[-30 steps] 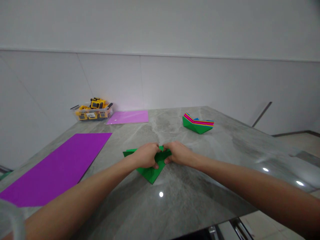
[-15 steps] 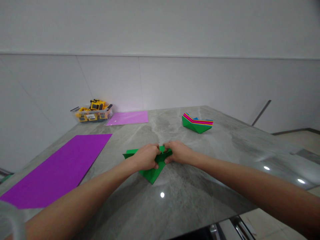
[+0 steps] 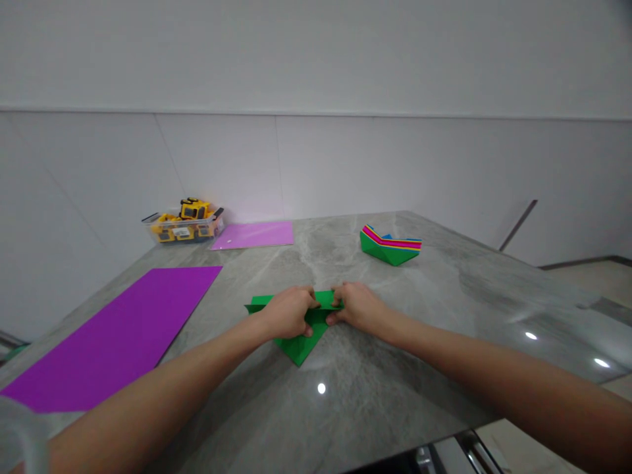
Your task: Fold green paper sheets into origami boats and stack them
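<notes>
A folded green paper [image 3: 299,345] lies on the grey marble table [image 3: 385,368], its point toward me. My left hand [image 3: 286,311] rests on its left half with fingers curled and pinching the paper's upper edge. My right hand [image 3: 356,307] pinches the same edge from the right, thumb under and fingers on top. The two hands sit a small gap apart over the paper's middle.
A large purple sheet [image 3: 118,329] lies at the left and a lighter purple sheet [image 3: 254,234] farther back. A clear tray of yellow toy vehicles [image 3: 185,221] stands at the back left. A stack of folded coloured paper boats [image 3: 390,245] sits at the back right. The table's front edge runs below.
My hands have drawn slightly apart along the green paper's upper edge, which now lies flatter between them. The rest has not moved.
</notes>
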### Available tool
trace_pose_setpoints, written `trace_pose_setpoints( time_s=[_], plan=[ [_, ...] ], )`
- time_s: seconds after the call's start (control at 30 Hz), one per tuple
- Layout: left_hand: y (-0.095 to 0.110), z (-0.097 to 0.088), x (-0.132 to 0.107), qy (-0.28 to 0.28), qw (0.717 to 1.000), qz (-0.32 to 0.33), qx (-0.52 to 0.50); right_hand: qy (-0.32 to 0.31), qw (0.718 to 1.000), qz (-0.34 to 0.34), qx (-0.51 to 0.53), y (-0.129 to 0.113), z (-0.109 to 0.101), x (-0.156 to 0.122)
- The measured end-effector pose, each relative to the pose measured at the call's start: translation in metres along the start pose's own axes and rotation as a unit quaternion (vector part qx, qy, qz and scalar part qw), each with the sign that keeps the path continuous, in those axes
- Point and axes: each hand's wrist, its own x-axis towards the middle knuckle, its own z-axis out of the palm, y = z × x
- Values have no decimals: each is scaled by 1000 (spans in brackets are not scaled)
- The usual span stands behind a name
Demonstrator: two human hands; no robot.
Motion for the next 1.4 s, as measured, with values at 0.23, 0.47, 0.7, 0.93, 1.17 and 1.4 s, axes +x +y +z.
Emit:
trace_pose_setpoints(
  time_s=[0.23,0.47,0.7,0.93,1.17,1.4],
  plan=[
    [2,-3,1,-6,1000,4,6,29,995,-54,-74,-8,-3,-12],
    [3,-5,-6,-7,1000,-16,-3,-24,989,-141,-43,-5,3,0],
    [-51,-21,-58,-27,995,-68,-70,-35,985,-160,-46,-13,3,5],
    [-55,-8,-78,16,992,-58,-111,-99,974,-183,-92,-42,-9,13],
    [-59,2,-75,53,984,-97,-138,-118,970,-196,-79,-55,-14,19],
    [-54,10,-75,82,981,-113,-133,-98,969,-219,-61,-60,-8,26]
  ],
)
